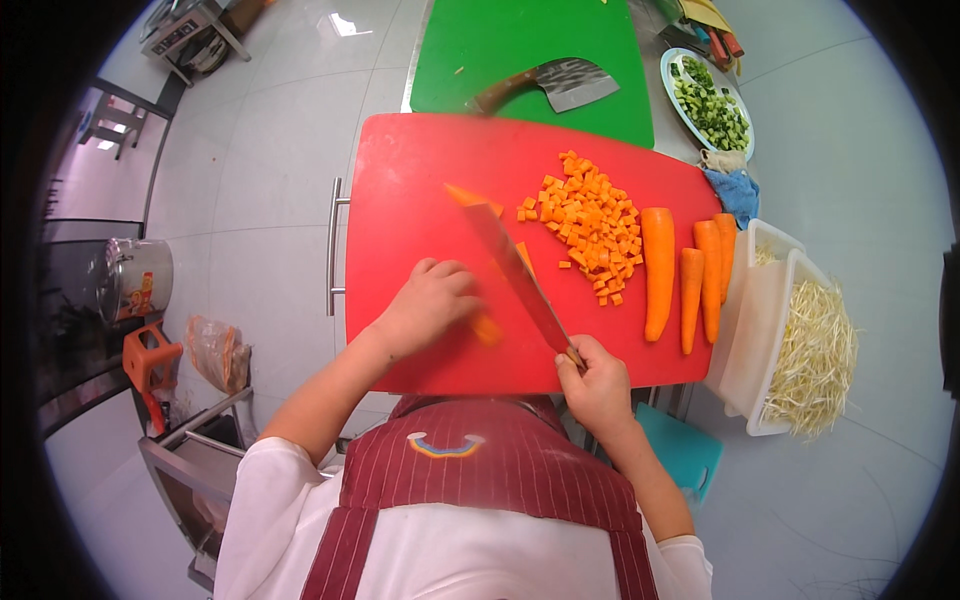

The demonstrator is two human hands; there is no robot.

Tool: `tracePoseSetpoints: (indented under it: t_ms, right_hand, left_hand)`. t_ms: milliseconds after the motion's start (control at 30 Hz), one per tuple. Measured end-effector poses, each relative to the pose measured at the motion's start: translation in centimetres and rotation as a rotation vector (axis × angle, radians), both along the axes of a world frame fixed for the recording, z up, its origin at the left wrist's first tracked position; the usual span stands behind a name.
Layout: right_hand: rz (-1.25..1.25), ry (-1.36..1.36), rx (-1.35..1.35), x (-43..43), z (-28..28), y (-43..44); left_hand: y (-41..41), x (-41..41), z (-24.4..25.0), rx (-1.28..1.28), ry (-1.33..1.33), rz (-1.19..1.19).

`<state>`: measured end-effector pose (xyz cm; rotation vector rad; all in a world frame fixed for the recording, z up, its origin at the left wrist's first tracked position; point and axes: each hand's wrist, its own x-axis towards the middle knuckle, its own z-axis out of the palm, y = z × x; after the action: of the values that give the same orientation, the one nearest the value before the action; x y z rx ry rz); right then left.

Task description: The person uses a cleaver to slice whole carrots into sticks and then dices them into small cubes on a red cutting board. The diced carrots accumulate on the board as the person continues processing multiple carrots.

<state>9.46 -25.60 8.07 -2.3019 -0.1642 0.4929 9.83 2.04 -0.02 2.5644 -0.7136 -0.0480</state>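
Observation:
My right hand grips the handle of a kitchen knife, whose blade slants up and left over a red cutting board. My left hand is over the board left of the blade, fingers bent; a blurred carrot piece lies at its fingertips, and whether it is held is unclear. A carrot piece lies by the blade's far end, and another shows behind the blade. Diced carrot forms a heap to the right. Beside it are several whole peeled carrots.
Beyond the red board, a cleaver rests on a green cutting board. At right are a plate of chopped green vegetable, a blue cloth and a white plastic container of bean sprouts. A metal handle stands along the left edge.

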Motion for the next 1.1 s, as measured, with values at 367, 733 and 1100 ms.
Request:
tracePoseSetpoints:
  t_ms: [367,733,1100]
  right_hand:
    - [-0.075,0.047,0.057,-2.3,0.2,0.5]
    - [-0.024,0.103,-0.053,-4.1,-0.1,3.7]
    - [-0.119,-0.023,-0.03,-5.4,-0.8,4.7]
  left_hand:
    - [0.2,-0.4,0.6,0.013,0.075,0.073]
    - [-2.0,-2.8,-2.1,-0.526,0.454,0.896]
    - [-2.1,-2.6,-1.9,-0.439,0.391,0.79]
